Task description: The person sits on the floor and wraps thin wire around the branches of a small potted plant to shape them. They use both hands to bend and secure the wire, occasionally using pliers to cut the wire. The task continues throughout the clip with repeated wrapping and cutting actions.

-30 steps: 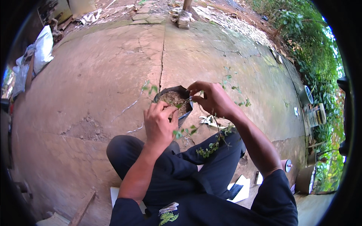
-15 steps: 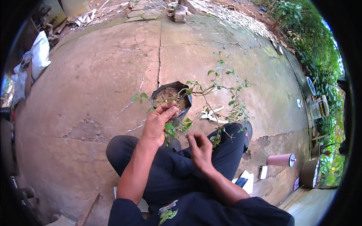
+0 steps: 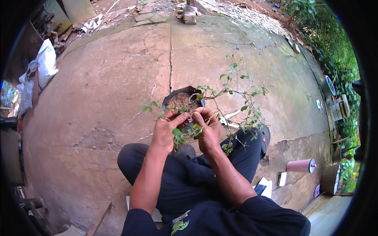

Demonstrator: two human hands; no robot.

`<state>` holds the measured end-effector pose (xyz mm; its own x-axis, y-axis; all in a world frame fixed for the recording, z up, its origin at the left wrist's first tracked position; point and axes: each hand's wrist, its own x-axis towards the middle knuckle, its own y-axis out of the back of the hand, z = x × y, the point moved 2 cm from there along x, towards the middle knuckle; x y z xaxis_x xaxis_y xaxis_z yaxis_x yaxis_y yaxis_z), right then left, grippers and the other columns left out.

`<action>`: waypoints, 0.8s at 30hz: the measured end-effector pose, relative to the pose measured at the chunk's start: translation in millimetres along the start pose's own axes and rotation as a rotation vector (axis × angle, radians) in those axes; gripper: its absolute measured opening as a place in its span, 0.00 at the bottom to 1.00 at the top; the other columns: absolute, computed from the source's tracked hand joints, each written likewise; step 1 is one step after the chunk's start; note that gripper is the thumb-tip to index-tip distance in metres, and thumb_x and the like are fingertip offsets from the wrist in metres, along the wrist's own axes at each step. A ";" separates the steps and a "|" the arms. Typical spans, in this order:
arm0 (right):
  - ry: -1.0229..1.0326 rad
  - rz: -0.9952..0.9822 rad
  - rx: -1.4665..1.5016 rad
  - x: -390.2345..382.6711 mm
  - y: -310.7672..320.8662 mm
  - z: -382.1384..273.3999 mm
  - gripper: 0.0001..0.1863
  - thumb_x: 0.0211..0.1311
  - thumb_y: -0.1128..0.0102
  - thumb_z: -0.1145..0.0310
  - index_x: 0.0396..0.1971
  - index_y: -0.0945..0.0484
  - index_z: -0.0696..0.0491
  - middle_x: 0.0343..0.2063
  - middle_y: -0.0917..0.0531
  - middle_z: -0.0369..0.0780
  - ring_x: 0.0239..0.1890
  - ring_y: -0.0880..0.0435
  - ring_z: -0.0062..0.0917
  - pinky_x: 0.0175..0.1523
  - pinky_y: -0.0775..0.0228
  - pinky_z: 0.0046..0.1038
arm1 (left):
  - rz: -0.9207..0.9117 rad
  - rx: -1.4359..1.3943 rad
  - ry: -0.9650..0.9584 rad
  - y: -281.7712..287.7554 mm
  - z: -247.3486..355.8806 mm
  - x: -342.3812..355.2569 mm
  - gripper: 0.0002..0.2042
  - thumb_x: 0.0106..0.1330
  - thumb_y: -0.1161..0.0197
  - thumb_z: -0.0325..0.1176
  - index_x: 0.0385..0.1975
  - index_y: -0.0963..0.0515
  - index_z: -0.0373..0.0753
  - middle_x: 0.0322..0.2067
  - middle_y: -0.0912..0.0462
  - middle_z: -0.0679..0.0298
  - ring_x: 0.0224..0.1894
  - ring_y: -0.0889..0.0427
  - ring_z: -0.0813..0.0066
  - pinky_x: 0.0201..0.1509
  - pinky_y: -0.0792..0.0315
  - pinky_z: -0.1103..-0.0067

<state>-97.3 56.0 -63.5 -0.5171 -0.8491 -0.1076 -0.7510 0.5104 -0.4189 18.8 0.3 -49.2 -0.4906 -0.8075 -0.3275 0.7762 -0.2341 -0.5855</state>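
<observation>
A small leafy plant (image 3: 230,91) with thin, bent branches grows from a black plastic planting bag (image 3: 168,97) filled with brown soil (image 3: 179,101). It stands on the ground before my crossed legs. My left hand (image 3: 166,129) pinches a thin branch at the near side of the bag. Close beside it, almost fingertip to fingertip, my right hand (image 3: 208,129) is closed in a pinch too; what lies between its fingers is too small to make out. Leaves hang below both hands. Thin silvery wires (image 3: 152,91) lie left of the bag.
A white-handled tool (image 3: 232,125), partly hidden by branches, lies right of the bag. Farther right are a pink tumbler (image 3: 300,166), a small white object (image 3: 282,179) and a dark phone (image 3: 260,189). White sacks (image 3: 46,61) stand far left. Cracked concrete (image 3: 98,90) spreads around.
My right hand has moved up and forward from near my knee to meet my left hand at the branch. My left hand keeps its pinch. The whole view has shifted slightly.
</observation>
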 end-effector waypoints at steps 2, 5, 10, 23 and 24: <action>-0.019 -0.058 -0.015 3.4 1.6 -1.0 0.06 0.63 0.37 0.72 0.37 0.22 0.56 0.31 0.20 0.32 0.33 0.24 0.13 0.39 0.33 0.16 | 0.017 0.003 0.010 1.3 -1.0 0.0 0.07 0.63 0.35 0.26 0.40 0.19 0.37 0.34 0.16 0.65 0.35 0.18 0.79 0.41 0.25 0.82; -0.050 -0.027 -0.047 9.6 4.3 3.5 0.06 0.63 0.36 0.70 0.37 0.21 0.55 0.30 0.20 0.31 0.31 0.26 0.12 0.37 0.36 0.16 | 0.023 0.038 0.014 3.3 -1.6 0.7 0.09 0.63 0.36 0.25 0.42 0.20 0.37 0.34 0.16 0.65 0.36 0.18 0.79 0.41 0.25 0.82; 0.014 0.006 -0.101 16.1 6.8 7.0 0.07 0.64 0.37 0.69 0.37 0.22 0.55 0.29 0.21 0.30 0.29 0.29 0.11 0.36 0.37 0.15 | 0.064 0.047 0.037 5.6 -0.4 2.6 0.11 0.64 0.37 0.26 0.45 0.22 0.36 0.34 0.17 0.66 0.35 0.19 0.78 0.41 0.25 0.82; -0.050 -0.172 0.039 20.6 2.9 -13.7 0.07 0.66 0.40 0.68 0.36 0.22 0.56 0.29 0.20 0.33 0.32 0.23 0.16 0.42 0.32 0.20 | 0.002 0.162 -0.048 11.6 -8.2 9.5 0.09 0.67 0.40 0.26 0.45 0.22 0.33 0.37 0.17 0.65 0.37 0.18 0.83 0.39 0.24 0.85; -0.093 -0.180 0.032 19.4 6.5 -11.8 0.07 0.66 0.40 0.67 0.36 0.22 0.56 0.29 0.20 0.33 0.32 0.23 0.16 0.42 0.32 0.20 | 0.019 0.153 -0.063 11.7 -6.9 10.4 0.09 0.67 0.40 0.25 0.46 0.22 0.33 0.37 0.17 0.65 0.37 0.18 0.83 0.39 0.24 0.85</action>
<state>-117.1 44.5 -57.7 -0.3344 -0.9359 -0.1106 -0.8134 0.3459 -0.4676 20.0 -7.1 -64.5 -0.4533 -0.8437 -0.2874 0.8385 -0.2943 -0.4586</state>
